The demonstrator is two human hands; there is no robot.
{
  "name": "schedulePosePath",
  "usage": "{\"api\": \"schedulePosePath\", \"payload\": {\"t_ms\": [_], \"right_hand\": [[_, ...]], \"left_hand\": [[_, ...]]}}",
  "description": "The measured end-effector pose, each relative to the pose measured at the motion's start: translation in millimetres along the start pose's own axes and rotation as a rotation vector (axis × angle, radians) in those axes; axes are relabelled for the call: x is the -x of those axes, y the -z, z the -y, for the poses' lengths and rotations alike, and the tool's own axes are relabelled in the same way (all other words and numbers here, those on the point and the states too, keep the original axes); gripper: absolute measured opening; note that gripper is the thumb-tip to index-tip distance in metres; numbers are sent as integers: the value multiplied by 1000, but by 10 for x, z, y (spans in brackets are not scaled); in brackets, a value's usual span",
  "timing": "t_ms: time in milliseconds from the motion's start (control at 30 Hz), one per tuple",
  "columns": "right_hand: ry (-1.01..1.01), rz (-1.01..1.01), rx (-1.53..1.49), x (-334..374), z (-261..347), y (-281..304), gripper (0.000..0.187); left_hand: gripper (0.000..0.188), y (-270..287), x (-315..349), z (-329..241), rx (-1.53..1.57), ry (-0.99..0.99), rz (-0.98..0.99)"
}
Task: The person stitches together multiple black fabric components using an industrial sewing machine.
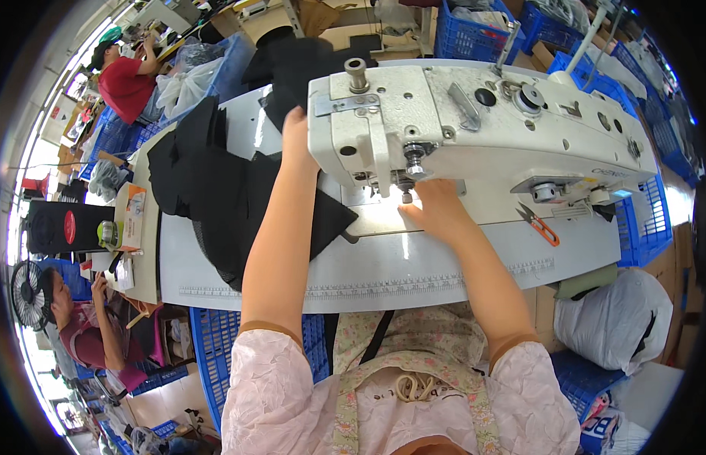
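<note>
A white industrial sewing machine [436,114] stands on the table in front of me. My left hand [298,133] reaches past the left end of its head, over black fabric pieces [239,174]; its fingers are mostly hidden behind the machine. Close to the lit needle area [391,193], my right hand [438,206] lies low under the machine arm, thumb apart from the fingers, which are partly hidden. I see nothing held in it. More black fabric [300,72] lies beyond the machine head. Orange-handled thread snips [541,225] rest to the right of my right hand.
A printed ruler scale [398,287] runs along the near table edge [216,299]. Blue crates [466,34] stand behind and beside the table. A filled white bag [614,318] sits at the right. Two people [129,83] are at the left, one near a fan [28,296].
</note>
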State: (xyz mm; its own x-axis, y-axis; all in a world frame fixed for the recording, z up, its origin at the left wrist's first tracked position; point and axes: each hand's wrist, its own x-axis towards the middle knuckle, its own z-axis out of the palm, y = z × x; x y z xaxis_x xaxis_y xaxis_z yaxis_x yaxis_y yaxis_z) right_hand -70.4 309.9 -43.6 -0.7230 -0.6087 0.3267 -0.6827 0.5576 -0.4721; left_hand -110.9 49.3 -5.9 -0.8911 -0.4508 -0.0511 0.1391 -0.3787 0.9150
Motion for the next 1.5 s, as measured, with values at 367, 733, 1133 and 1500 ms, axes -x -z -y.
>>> {"api": "schedulePosePath", "payload": {"t_ms": [367, 733, 1133, 1500], "right_hand": [[-176, -155, 14, -17, -54, -3, 45], [-127, 58, 31, -122, 68, 106, 20], [86, 18, -15, 47, 213, 233, 22], [-15, 202, 67, 22, 213, 216, 15]], "left_hand": [[27, -99, 179, 280, -658, -493, 142], [28, 220, 274, 320, -1379, -1073, 289], [26, 152, 1117, 111, -1497, -426, 286], [28, 83, 1035, 239, -1476, -321, 194]]}}
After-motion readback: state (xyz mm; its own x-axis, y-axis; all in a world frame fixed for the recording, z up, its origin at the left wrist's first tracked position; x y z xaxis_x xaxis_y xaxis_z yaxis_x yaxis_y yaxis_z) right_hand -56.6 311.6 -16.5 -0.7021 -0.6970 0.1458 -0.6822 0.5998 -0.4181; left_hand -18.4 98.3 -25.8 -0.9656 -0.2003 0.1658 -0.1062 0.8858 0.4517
